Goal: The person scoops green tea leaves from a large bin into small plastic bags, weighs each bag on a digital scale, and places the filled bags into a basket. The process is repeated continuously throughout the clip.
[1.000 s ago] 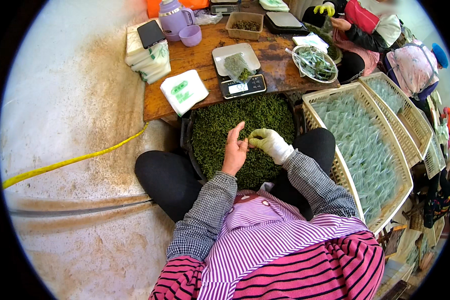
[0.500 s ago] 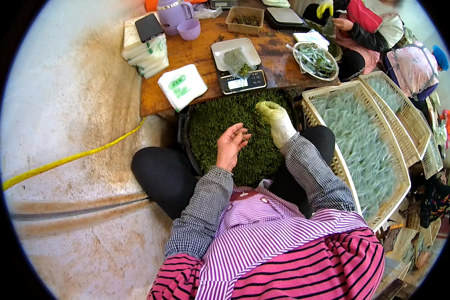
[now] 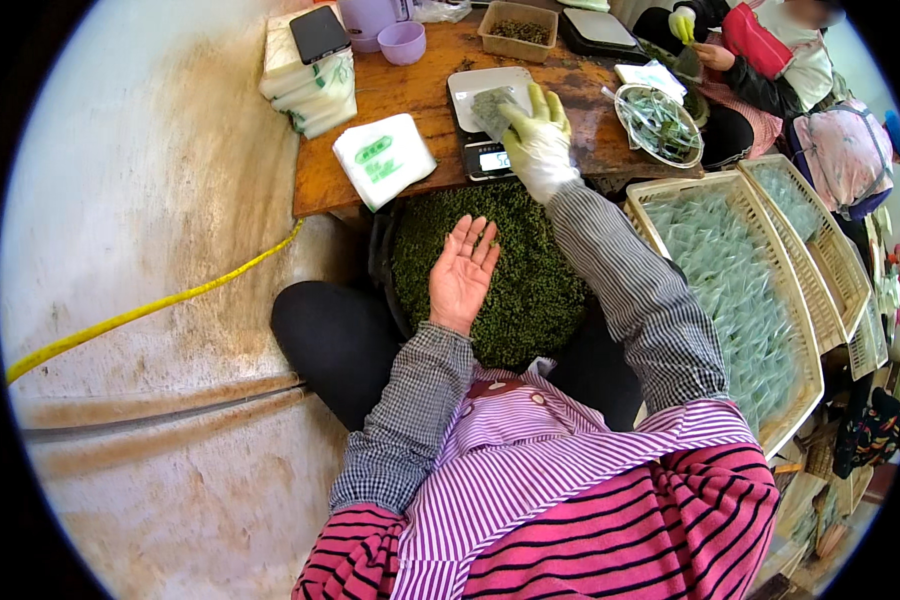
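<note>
My left hand (image 3: 461, 278) is bare and turned palm up, fingers stretched, above a dark tub whose dark-green loose leaf bits (image 3: 525, 290) fill it below the table edge. On my right hand (image 3: 539, 142) is a pale glove with yellowish fingertips. It reaches over the digital scale (image 3: 515, 78), fingers apart, at the mouth of a small clear bag (image 3: 492, 112) of greenish leaf lying on the weighing plate. Its fingertips overlap the bag's right end and hide the opening; no firm grip shows. The scale's lit display is partly covered by this hand.
Flat bags (image 3: 385, 160) and a phone (image 3: 320, 34) on a bag stack lie left. A purple cup (image 3: 402, 43), tan tub (image 3: 519, 31) and round basket (image 3: 659, 126) stand on the table. Crates (image 3: 725, 290) of filled bags stand right, near a co-worker's gloved hand (image 3: 682, 24).
My right hand has moved from above the tub up to the bag on the scale. My left hand has opened from a loose curl to a flat palm. The view has shifted slightly.
</note>
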`<state>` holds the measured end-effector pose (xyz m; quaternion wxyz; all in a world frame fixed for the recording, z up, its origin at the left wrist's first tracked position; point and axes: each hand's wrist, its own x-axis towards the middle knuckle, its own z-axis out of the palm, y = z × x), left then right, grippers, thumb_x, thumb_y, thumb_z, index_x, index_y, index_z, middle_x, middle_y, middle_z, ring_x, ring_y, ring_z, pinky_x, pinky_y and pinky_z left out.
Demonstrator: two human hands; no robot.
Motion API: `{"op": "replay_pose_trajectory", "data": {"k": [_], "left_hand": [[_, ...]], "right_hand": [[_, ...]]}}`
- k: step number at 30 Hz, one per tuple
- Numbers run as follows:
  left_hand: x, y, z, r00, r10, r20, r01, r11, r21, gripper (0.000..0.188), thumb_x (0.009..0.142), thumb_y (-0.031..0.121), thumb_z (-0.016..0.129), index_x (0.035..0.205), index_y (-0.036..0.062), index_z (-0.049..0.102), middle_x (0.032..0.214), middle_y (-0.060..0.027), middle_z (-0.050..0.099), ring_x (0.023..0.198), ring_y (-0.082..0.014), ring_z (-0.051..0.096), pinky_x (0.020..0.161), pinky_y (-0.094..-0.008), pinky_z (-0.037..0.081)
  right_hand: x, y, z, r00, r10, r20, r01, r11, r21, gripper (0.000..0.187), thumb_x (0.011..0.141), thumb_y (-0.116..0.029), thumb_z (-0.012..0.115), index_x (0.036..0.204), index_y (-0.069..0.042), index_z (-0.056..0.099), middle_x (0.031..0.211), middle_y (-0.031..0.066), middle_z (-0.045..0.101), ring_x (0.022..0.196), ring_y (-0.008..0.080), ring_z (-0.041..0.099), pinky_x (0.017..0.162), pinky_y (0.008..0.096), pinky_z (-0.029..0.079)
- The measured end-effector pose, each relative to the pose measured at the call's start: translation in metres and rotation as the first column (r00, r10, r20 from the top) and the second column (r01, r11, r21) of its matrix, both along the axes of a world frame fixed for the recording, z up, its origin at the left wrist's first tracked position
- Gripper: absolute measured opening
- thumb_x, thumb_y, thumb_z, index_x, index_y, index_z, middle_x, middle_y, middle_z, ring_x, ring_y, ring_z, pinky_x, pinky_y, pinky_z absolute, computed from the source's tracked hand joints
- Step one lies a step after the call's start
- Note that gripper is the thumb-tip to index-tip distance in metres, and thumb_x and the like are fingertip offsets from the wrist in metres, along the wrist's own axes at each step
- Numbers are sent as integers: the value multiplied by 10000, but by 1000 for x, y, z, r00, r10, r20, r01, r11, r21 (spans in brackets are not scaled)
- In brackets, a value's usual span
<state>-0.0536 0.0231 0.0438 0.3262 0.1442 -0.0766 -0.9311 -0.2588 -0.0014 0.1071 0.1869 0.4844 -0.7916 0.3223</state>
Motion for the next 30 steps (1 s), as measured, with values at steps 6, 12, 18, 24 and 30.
{"op": "replay_pose_trajectory", "data": {"k": [6, 12, 18, 24, 30], "left_hand": [[-10, 10, 1, 1000, 9, -7, -9, 1000, -5, 393, 1016, 294, 382, 1293, 34, 483, 1313, -117, 524, 1286, -272, 439, 1050, -421, 406], [-14, 36, -3, 996, -2, 94, 9, 997, -71, 432, 1022, 322, 352, 1320, 24, 448, 1333, -120, 502, 1240, -232, 470, 1025, -360, 406], [-10, 45, -5, 992, 1, 128, 10, 997, -81, 436, 1022, 326, 351, 1328, 28, 442, 1334, -114, 499, 1240, -220, 462, 1044, -365, 383], [-9, 43, -12, 987, -9, 162, 28, 993, -115, 455, 1018, 360, 365, 1344, 52, 442, 1347, -94, 484, 1273, -210, 432, 1048, -337, 361], [-1, 33, -18, 953, 24, 301, 18, 990, -137, 420, 1014, 329, 399, 1323, 50, 451, 1286, -86, 523, 1236, -216, 473, 1004, -339, 424]], "right_hand": [[62, 98, -3, 945, 181, 273, -150, 980, -130, 213, 780, -100, 656, 985, -48, 680, 1199, 169, 585, 1122, 350, 534, 950, 436, 430], [112, 133, -37, 911, -17, 412, -18, 996, 82, 300, 783, -179, 690, 1049, -40, 680, 1195, 144, 599, 1105, 322, 545, 950, 394, 432], [113, 137, -48, 788, -15, 616, -15, 999, 44, 223, 796, -152, 673, 965, -7, 689, 1115, 130, 623, 997, 281, 590, 870, 360, 469], [106, 136, -62, 441, 67, 895, 83, 990, -115, 164, 780, -100, 685, 905, 3, 661, 991, 119, 616, 942, 254, 589, 832, 329, 470], [68, 109, -44, 839, 35, 542, 82, 978, -190, 126, 743, -97, 718, 858, -70, 675, 1119, 91, 595, 1093, 283, 517, 943, 388, 410]]}}
